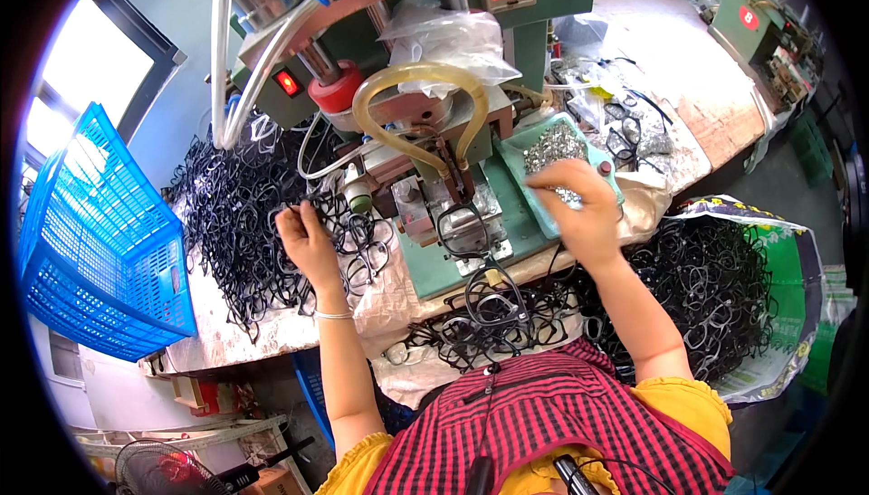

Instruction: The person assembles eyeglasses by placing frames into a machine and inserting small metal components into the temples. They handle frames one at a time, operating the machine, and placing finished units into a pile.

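Observation:
A black eyeglass frame (495, 312) hangs at the front of the press (425, 198), one rim up against the metal fixture under the tool head. Neither hand touches it. My left hand (308, 243) is left of the fixture, at the edge of a heap of black eyeglass frames (237, 223). Its fingers are curled together; whatever they may hold does not show. Over a teal tray (543, 214) of small shiny metal parts (554, 147), my right hand (584, 210) has its fingers drawn together and slightly blurred. Anything between those fingertips is too small to make out.
More black frames (462, 337) lie along the table's front edge. A large sack (806, 314) full of frames stands at the right, a blue plastic basket (109, 251) at the left. A yellowish hose (362, 101) loops above the fixture. Plastic bags (444, 42) rest on the press.

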Action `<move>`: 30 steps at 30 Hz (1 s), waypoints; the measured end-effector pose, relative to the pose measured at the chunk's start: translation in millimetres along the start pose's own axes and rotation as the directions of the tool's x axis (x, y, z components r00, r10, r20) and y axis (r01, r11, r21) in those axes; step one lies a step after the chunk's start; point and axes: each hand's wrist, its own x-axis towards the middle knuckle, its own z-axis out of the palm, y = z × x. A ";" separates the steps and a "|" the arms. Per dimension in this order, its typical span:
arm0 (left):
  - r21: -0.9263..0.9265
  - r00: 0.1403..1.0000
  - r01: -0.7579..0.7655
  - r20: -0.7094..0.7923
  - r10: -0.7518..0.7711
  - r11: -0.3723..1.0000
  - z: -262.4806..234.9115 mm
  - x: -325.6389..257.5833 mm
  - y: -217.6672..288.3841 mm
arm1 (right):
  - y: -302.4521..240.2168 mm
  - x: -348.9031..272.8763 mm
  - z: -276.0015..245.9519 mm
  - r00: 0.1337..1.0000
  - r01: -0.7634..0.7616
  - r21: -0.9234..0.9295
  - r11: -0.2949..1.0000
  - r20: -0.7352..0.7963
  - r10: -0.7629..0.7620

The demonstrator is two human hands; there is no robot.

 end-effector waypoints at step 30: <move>-0.247 0.455 -0.724 0.531 0.714 0.645 59.2 -88.2 140.1 | 102.3 -10.5 -1.3 0.999 -0.044 -0.631 0.775 -0.008 0.050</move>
